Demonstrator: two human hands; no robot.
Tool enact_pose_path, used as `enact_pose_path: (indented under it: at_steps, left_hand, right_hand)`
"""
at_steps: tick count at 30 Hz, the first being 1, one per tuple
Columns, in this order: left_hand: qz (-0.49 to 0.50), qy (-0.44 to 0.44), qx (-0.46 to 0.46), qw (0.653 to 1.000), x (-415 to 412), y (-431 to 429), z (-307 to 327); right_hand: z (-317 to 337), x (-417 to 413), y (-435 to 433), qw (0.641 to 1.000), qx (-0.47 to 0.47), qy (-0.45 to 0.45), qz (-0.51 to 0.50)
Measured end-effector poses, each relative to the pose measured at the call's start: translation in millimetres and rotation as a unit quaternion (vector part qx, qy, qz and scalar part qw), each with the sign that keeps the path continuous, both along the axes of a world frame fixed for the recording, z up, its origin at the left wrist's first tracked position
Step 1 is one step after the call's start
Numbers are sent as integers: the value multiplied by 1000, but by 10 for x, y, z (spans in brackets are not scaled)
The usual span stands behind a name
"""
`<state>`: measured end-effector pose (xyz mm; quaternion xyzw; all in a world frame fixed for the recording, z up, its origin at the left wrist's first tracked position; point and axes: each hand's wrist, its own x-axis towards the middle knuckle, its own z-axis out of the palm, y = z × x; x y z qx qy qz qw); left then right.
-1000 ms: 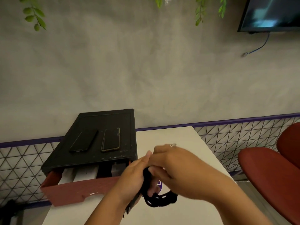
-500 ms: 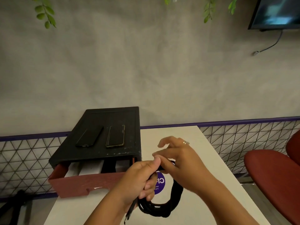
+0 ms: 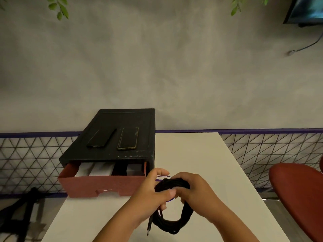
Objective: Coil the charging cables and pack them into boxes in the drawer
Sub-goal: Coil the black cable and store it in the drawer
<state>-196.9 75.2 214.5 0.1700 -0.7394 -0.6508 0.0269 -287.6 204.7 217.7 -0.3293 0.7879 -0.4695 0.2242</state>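
We look down on the white counter (image 3: 201,154), with a red chair (image 3: 297,198) at its right. A black cabinet (image 3: 145,119) stands on the counter's far left. Its red drawer (image 3: 104,186) is pulled out, with white boxes (image 3: 97,170) inside, and two phones (image 3: 128,137) lie on top. Just beside the drawer's right end, our left grip (image 3: 150,191) and right grip (image 3: 194,191) both clasp the top of the coiled black cable (image 3: 167,222). Its plug end (image 3: 149,227) hangs down on the left.
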Motion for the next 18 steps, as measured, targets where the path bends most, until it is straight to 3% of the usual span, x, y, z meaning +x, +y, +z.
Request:
enact_pose_path:
  at_steps: [3, 8, 14, 18]
  left_hand:
    - [-16, 14, -20, 1000, 82, 37, -52]
    - [35, -1, -91, 995, 102, 87, -147]
    - [113, -12, -180, 977, 81, 78, -245]
    - [136, -53, -191, 971, 163, 58, -419]
  right_hand:
    - [-86, -31, 42, 987, -47, -150, -10]
    - [-214, -5, 18, 941, -105, -323, 0]
    - [-327, 60, -82, 926, -113, -359, 3]
    - [-491, 149, -166, 943, -95, -317, -32]
